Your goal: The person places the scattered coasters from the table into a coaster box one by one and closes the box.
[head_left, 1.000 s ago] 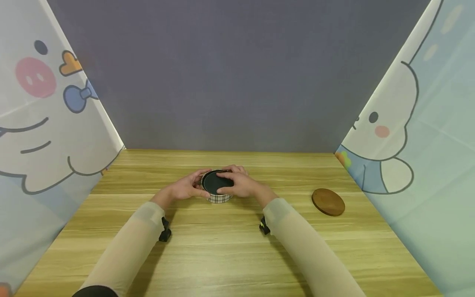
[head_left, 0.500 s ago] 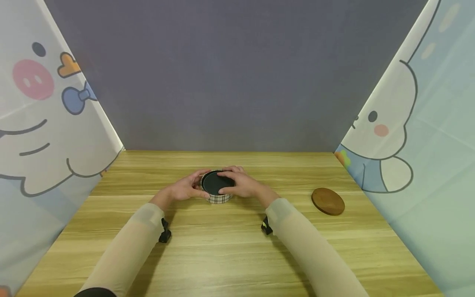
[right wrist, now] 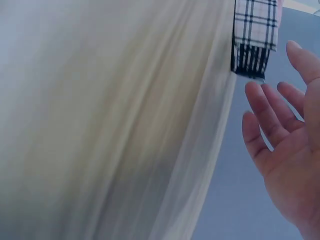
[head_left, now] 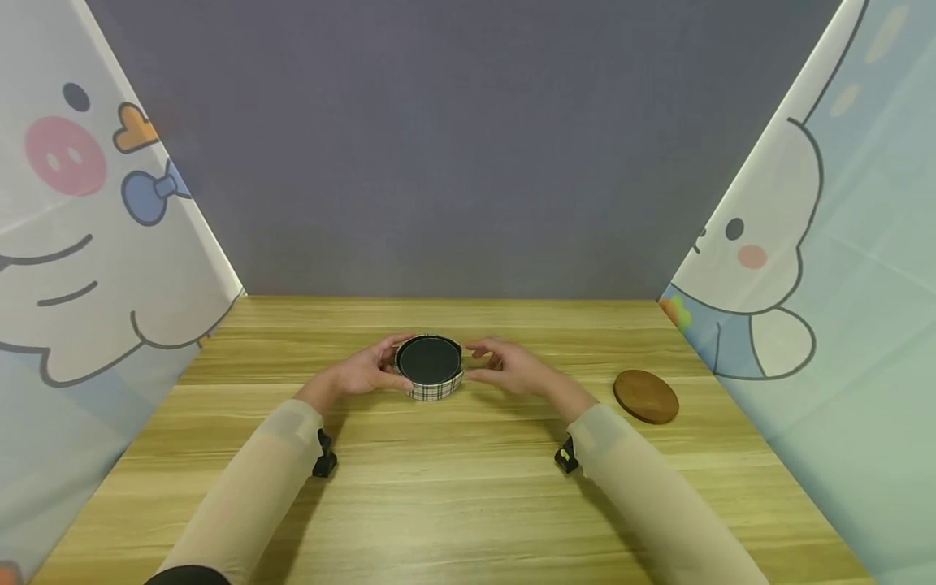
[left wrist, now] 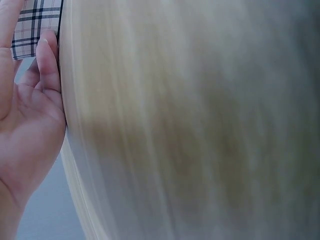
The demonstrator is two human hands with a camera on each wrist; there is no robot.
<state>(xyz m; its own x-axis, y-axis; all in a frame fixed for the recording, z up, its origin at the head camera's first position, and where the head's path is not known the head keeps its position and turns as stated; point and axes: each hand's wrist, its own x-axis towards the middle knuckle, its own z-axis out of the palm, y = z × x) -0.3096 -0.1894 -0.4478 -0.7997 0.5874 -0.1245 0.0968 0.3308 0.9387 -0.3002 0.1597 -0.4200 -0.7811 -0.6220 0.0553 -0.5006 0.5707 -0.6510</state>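
A low round holder (head_left: 433,392) with black-and-white plaid sides stands on the wooden table, a black disc (head_left: 430,361) showing inside its rim. My left hand (head_left: 363,370) grips its left side, thumb at the front and fingers behind. My right hand (head_left: 515,370) is just off the right side, fingers loosely bent and nothing held. In the right wrist view, dark stacked edges (right wrist: 250,61) show through a gap in the plaid wall (right wrist: 255,25), apart from the fingertips. The left wrist view catches the plaid side (left wrist: 37,20) beside the left fingers.
A round wooden disc (head_left: 647,396) lies on the table (head_left: 424,504) to the right. A grey panel (head_left: 453,162) rises behind the table, and cartoon-printed cloths (head_left: 863,325) hang along both sides.
My right hand has come off the top of the holder and moved right, uncovering the black disc. The left hand and the holder stay in place.
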